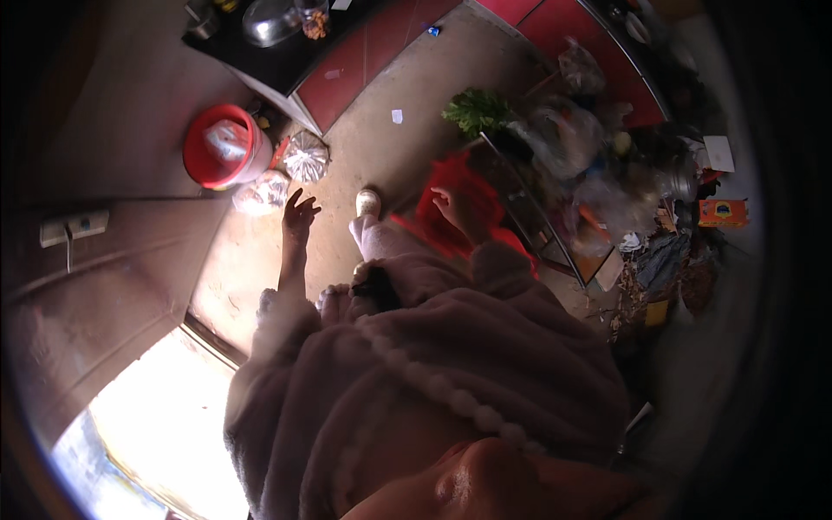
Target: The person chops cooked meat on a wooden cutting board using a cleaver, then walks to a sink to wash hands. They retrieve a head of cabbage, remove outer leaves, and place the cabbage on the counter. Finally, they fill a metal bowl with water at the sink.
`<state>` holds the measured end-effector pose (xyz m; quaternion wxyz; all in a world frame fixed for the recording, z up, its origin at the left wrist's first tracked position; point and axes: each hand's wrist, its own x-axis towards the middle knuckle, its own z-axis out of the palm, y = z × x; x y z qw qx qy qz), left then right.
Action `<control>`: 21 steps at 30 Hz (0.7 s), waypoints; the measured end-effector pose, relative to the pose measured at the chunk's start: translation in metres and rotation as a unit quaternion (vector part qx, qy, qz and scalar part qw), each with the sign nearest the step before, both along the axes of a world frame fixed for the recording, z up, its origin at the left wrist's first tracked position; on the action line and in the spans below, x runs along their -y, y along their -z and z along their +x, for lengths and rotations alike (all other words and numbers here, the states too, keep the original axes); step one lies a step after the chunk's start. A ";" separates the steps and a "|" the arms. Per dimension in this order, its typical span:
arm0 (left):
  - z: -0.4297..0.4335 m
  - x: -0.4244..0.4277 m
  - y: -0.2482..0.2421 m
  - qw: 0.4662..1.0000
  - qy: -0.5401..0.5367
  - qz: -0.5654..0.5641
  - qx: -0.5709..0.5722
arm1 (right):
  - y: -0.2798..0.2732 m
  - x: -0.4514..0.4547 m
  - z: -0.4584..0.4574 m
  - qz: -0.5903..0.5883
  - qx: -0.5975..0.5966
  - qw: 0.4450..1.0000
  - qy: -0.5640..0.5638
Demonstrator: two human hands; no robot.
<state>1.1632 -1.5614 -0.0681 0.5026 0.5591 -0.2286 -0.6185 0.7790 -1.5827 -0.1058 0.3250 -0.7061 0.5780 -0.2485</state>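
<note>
My left hand [300, 213] is raised over the floor with its fingers apart and nothing in it. Nearest to it are a knotted clear plastic bag [307, 157] and another clear plastic bag [261, 194], beside a red-rimmed bucket [250, 153] with a white and red package [226, 141] inside. My right hand [455, 207] hangs in front of a bright red plastic bag [478, 188], its fingers partly spread and seemingly holding nothing. Whether it touches the red plastic is unclear. One foot in a light clog [368, 203] is forward on the floor.
A dark counter [279, 68] with red cabinet fronts [344, 81] stands ahead left. To the right, a dark-framed rack or panel [530, 201] borders piled plastic bags [569, 140], leafy greens [478, 112] and litter. A paper scrap [397, 116] lies on the floor; bright light enters at lower left.
</note>
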 end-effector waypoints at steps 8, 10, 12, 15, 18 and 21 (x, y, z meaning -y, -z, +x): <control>-0.029 0.152 0.024 0.969 0.099 -0.026 0.223 | 0.027 0.138 0.011 -0.024 -0.115 0.993 0.025; -0.043 0.183 0.025 0.980 0.127 -0.016 0.152 | 0.026 0.161 0.004 -0.007 -0.128 0.991 0.034; -0.062 0.213 0.023 0.971 0.154 -0.049 0.177 | 0.024 0.181 -0.002 -0.003 -0.132 0.990 0.052; -0.087 0.250 0.021 0.971 0.196 -0.008 0.135 | 0.021 0.200 -0.012 -0.007 -0.144 0.986 0.085; -0.105 0.287 0.030 0.947 0.254 -0.073 0.182 | 0.021 0.208 -0.018 0.016 -0.174 0.980 0.093; -0.120 0.325 0.045 0.935 0.321 -0.060 0.135 | 0.022 0.215 -0.022 0.046 -0.184 0.975 0.112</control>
